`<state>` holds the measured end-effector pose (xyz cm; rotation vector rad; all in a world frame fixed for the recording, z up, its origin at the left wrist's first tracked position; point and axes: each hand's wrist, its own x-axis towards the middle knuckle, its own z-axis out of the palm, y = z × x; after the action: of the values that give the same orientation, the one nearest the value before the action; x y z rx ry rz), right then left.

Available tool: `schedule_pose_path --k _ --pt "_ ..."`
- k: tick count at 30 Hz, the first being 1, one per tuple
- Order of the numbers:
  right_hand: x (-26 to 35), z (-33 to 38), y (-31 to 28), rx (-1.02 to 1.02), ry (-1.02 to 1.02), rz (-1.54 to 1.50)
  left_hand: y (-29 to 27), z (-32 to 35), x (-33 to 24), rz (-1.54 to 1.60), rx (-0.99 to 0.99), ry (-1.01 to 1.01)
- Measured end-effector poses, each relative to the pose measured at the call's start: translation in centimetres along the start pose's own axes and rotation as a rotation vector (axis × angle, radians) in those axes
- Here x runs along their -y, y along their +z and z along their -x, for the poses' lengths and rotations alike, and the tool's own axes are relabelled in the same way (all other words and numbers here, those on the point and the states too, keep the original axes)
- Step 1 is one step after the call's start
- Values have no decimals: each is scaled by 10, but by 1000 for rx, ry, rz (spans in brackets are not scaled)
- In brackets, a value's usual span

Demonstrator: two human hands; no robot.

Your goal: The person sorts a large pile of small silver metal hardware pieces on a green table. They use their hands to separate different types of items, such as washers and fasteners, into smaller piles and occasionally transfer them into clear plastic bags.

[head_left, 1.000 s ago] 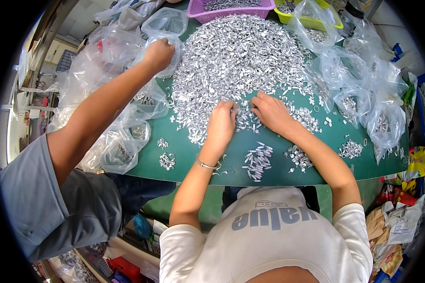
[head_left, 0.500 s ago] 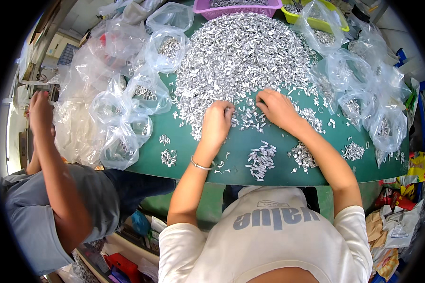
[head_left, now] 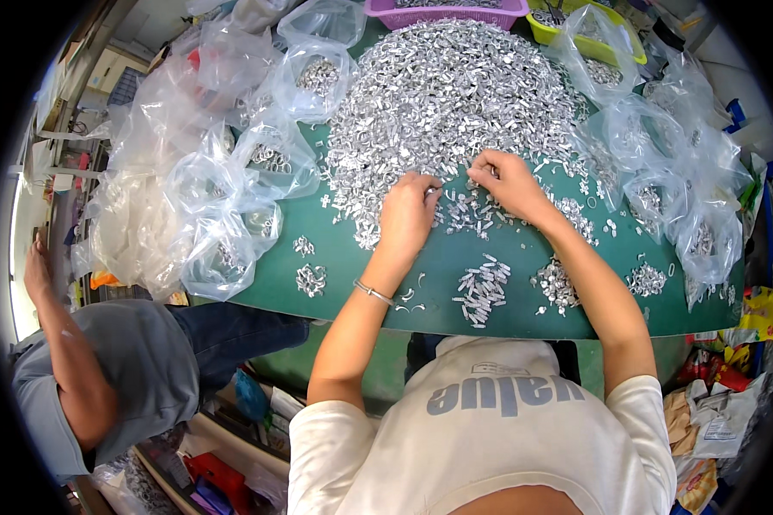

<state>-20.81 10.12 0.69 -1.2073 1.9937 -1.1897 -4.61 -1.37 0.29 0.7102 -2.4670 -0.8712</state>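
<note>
A big heap of small silvery metal pieces (head_left: 455, 94) covers the far middle of the green table (head_left: 361, 287). At its near edge, my left hand (head_left: 409, 213) has its fingers curled together, and whatever they pinch is hidden. Close by, my right hand (head_left: 508, 184) is bent at the fingers, thumb and fingertips pressed together over the heap's edge; I cannot make out what lies in them. Between and below the hands are loose scattered pieces (head_left: 475, 215). Nearer to me lies a group of long flat pieces (head_left: 483, 290), with a pile of rounder pieces (head_left: 556, 285) by my right forearm.
Clear plastic bags with metal parts stand on the left (head_left: 219, 245) and right (head_left: 700, 232). Behind the heap are a purple basket (head_left: 447, 14) and a yellow-green basket (head_left: 588, 45). Small piles (head_left: 311, 280) dot the table. A person in grey (head_left: 116, 369) is at the left.
The whole view has shifted slightly. My left hand has turned a little and come closer to my right hand at the heap's edge. The other person's raised arm has lowered and moved left.
</note>
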Motion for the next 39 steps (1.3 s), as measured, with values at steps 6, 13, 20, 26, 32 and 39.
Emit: schedule_pose_path --k 6,13,20,26,32,39 --pt "3 24 -19 271 373 -1099 1 -2 -2 378 124 -192" --pt "-8 31 -19 277 209 -413 2 16 2 503 151 -256" --pt "21 38 -3 115 27 351 11 26 -18 6 181 225" --pt "21 47 -13 196 63 398 7 21 -18 -64 337 245" --pt "29 49 -14 202 112 370 12 22 -11 102 303 201" --pt "20 57 -10 74 41 441 -3 15 2 449 257 -242"
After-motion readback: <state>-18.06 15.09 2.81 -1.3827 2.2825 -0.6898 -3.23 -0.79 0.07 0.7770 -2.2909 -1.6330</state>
